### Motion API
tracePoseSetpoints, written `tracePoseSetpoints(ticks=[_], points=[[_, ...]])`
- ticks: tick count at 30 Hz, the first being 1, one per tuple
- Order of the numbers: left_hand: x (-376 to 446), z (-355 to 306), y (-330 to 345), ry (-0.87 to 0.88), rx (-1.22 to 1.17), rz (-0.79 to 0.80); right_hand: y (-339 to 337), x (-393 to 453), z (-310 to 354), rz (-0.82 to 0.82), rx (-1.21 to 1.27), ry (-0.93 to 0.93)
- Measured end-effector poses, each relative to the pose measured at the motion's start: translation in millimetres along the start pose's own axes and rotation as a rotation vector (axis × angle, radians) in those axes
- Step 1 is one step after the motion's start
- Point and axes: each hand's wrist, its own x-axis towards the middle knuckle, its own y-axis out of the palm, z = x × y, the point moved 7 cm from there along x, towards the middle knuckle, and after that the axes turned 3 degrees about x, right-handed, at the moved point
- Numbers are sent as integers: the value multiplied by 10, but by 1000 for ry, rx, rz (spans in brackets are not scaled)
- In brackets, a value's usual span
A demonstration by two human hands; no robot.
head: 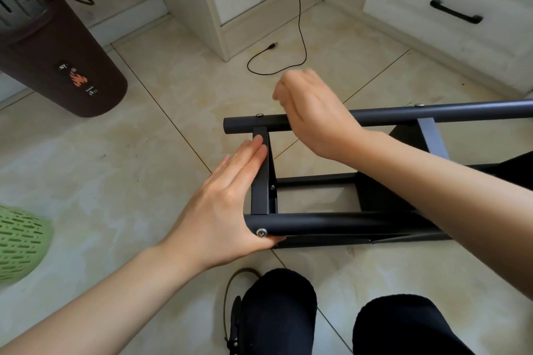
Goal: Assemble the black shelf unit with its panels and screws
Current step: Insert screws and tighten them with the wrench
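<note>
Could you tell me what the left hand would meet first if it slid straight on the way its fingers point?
Probably the far dark grey round metal tube. The left hand lies flat along the dark grey flat metal crossbar, fingertips just short of that tube; depth is uncertain.
</note>
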Motion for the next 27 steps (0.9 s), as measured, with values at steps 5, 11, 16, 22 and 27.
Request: tracePoseSetpoints(ticks=[5,11,16,22,27], points=[[-3,27,9,-21,-16,5,-227,-350,94,-2,298,99],[-3,-2,-13,-24,100,-10,157,-690,-20,399,451,294],[-13,-8,-8,-18,94,40,473,-748,-128,677,604,413],[-10,-2,5,-14,153,43,664,-763,-108,717,782,452],[-6,-13,17,-27,146,74,702,-825,-80,837,812,395]])
